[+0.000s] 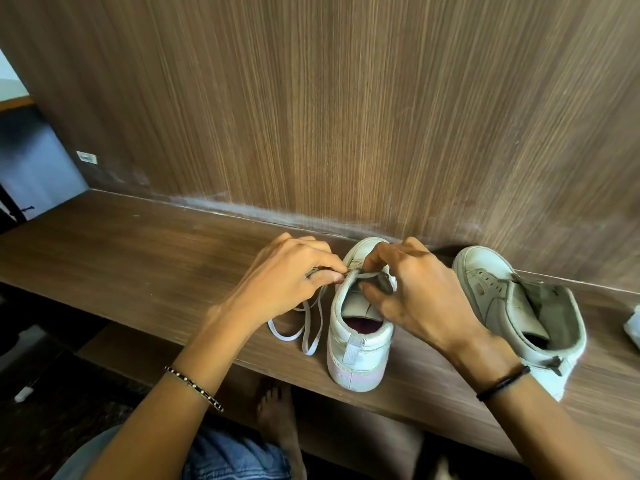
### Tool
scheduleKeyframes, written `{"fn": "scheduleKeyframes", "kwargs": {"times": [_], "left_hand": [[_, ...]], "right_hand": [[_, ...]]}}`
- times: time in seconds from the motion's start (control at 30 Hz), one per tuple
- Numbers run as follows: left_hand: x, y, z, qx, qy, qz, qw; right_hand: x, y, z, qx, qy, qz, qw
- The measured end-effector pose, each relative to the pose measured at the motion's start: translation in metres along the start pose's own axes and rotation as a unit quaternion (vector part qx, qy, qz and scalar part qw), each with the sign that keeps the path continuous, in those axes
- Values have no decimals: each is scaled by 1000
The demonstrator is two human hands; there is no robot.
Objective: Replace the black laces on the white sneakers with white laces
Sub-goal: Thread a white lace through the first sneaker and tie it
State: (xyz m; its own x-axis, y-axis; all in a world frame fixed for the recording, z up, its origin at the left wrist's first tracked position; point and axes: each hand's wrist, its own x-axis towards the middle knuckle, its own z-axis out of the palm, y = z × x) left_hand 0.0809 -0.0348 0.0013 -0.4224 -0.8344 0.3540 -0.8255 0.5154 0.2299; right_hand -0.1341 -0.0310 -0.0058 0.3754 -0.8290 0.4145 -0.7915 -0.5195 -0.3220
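Note:
A white sneaker (356,355) stands on the wooden shelf (138,258) with its heel toward me. A white lace (311,323) runs across its upper eyelets and trails in loops on the shelf to its left. My left hand (294,282) pinches the lace just left of the shoe. Over the tongue, my right hand (412,292) grips the shoe's upper and the lace there. A second white sneaker (519,313) with no lace lies to the right, its tongue pulled open. No black lace is in view.
A wood-grain wall panel (346,116) rises right behind the shelf. A white crumpled thing (633,327) shows at the right edge. Below the shelf edge are my bare foot (277,414) and jeans (235,459).

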Motion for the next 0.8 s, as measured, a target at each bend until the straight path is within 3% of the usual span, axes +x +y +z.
{"fn": "scheduleKeyframes", "kwargs": {"times": [0.17,0.3,0.47,0.57,0.67,0.73,0.8], "left_hand": [[-1,0,1,-42,-35,-21,998],[1,-1,1,-125,-27,-49,991],[1,3,-1,-151,-19,-61,986],[4,10,0,-202,-46,-118,971],[10,27,-4,-286,-96,-232,925],[13,37,-5,-354,-107,-349,861],[13,41,-5,-423,-120,-415,797]], "right_hand": [[2,5,0,29,-26,5,999],[3,9,0,101,-51,31,993],[4,7,-4,171,-71,63,981],[5,7,-5,214,-76,91,970],[6,6,-5,228,-85,109,964],[6,4,-4,223,-85,107,965],[6,4,-4,207,-86,101,969]]}}
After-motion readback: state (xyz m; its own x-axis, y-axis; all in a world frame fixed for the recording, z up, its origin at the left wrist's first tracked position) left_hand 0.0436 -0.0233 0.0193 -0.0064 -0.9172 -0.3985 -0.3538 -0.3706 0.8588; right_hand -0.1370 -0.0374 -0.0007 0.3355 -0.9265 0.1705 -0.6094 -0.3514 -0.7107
